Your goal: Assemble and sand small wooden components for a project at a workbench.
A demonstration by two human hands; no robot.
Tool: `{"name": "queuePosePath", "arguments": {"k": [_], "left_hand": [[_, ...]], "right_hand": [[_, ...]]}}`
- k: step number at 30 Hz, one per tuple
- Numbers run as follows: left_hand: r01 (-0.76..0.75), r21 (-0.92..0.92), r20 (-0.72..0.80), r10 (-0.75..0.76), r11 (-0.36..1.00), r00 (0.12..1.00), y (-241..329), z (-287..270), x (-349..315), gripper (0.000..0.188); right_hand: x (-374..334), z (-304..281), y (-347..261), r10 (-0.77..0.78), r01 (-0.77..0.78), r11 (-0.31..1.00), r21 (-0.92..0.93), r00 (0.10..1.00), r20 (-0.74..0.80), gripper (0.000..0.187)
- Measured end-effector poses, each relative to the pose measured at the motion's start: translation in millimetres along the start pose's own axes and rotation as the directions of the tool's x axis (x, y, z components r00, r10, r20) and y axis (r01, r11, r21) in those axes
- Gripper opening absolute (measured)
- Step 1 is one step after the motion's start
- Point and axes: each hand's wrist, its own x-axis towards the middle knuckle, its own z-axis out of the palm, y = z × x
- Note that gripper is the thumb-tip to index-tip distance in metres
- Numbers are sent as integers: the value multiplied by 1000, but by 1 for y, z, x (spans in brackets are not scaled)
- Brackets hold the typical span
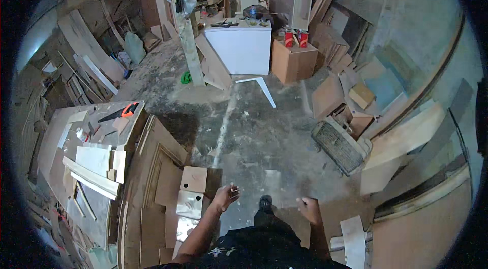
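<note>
My left hand (226,198) hangs over the concrete floor, its fingers loosely bent and apart, with no held thing that I can make out. Beside it, nearer the bench, stands a row of pale box-like pieces (194,179), two of them with a dark round spot. Across from it, my right hand (310,211) is also in the air, with its thumb side toward the middle. The rest of its fingers are curled under and partly hidden. Neither hand touches anything that I can see. My shoe (265,203) shows on the floor between them.
At left, a workbench (133,125) carries a handsaw (118,112) and wood strips (91,177). Ahead stand a white cabinet (238,49), a wooden post (189,48) and a brown box (294,61). An angled white strip (266,92) lies on the floor. Panels (404,142) lean along the right.
</note>
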Motion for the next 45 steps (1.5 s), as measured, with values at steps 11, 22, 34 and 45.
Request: {"name": "queuePosePath", "arguments": {"k": [11,22,34,45], "left_hand": [[-265,-200,-123,244,943,962,108,13,125,10],[-285,-368,-437,106,885,893,146,-83,197,12],[-393,-28,-382,354,919,854,372,-95,351,14],[-354,27,-370,338,935,865,487,-130,456,11]], "right_hand": [[265,-1,-32,-286,291,956,-29,951,118,12],[446,129,-75,-523,508,848,154,751,402,12],[683,230,-200,-644,621,761,189,689,333,4],[826,336,-179,-468,343,883,321,704,534,10]]}}
